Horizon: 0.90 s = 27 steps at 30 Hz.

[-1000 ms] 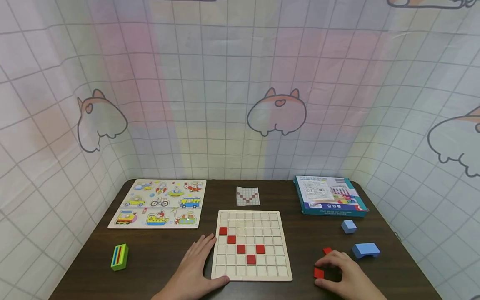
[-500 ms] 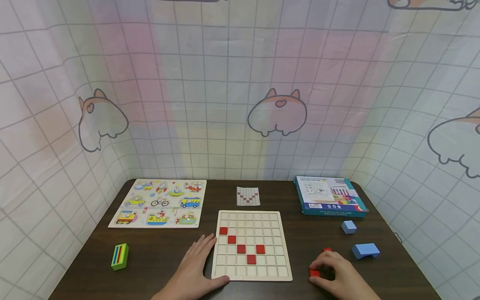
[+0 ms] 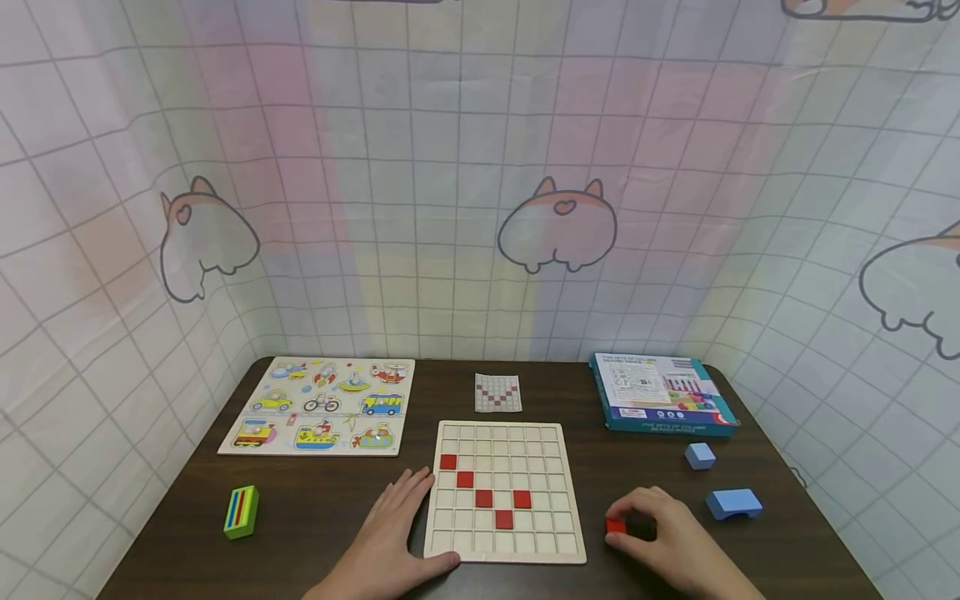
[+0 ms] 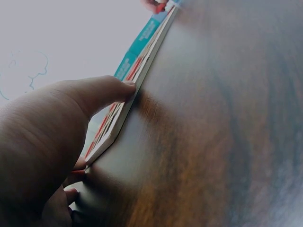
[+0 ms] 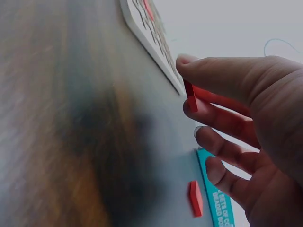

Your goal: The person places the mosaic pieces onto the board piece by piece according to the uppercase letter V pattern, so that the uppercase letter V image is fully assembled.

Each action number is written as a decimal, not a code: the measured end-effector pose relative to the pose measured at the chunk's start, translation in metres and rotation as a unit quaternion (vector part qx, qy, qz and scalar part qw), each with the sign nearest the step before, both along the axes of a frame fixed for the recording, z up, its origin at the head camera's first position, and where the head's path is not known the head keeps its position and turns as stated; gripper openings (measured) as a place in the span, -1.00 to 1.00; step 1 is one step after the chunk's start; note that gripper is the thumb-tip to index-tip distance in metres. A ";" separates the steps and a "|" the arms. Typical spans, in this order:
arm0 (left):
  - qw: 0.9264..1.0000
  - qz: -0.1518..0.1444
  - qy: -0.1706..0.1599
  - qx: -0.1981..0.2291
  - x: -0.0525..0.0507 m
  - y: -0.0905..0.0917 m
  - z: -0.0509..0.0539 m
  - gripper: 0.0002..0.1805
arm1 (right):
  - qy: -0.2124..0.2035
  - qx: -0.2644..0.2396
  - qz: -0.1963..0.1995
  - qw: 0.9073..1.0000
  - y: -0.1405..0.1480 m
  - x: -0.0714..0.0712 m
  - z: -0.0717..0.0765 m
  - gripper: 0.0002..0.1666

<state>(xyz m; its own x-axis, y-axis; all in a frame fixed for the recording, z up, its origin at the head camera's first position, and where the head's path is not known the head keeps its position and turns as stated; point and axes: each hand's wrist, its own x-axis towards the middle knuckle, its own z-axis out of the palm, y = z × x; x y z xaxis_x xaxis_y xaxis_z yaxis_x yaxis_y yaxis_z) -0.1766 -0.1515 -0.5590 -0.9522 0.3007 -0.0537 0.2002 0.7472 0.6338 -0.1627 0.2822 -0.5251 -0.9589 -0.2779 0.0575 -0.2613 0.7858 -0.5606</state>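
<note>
A pale wooden grid board point(image 3: 504, 557) lies mid-table with several red square tiles in its cells, in a V-like pattern with a shorter right arm. My left hand point(image 3: 384, 537) rests at its near left corner, fingers straight along the left edge, thumb point(image 4: 113, 90) on the front edge. Right of the board, my right hand point(image 3: 671, 533) pinches a red square tile point(image 3: 616, 527) between thumb and fingers; the right wrist view shows that tile point(image 5: 191, 96) held above the table. Another red tile point(image 5: 195, 198) lies on the table there, hidden behind the hand in the head view.
Behind the board lies a small pattern card point(image 3: 498, 392). A vehicle puzzle board point(image 3: 315, 423) and a green striped block point(image 3: 241, 512) are on the left. To the right are a teal box point(image 3: 663, 394), a blue cube point(image 3: 700, 456) and a blue arch block point(image 3: 734, 503).
My right hand has drawn the red tile leftward and away from me, nearer the board, and the tile appears lifted. The left hand keeps its place.
</note>
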 end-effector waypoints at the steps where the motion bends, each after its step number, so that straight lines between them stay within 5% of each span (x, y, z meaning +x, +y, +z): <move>1: 1.000 -0.001 0.001 0.000 0.000 0.000 0.000 0.37 | 0.002 0.001 0.000 1.000 -0.002 -0.002 0.001 -0.77; 27: 1.000 0.003 0.006 -0.005 0.002 0.000 0.000 0.37 | 0.019 -0.033 0.012 0.999 -0.036 -0.041 0.007 -0.74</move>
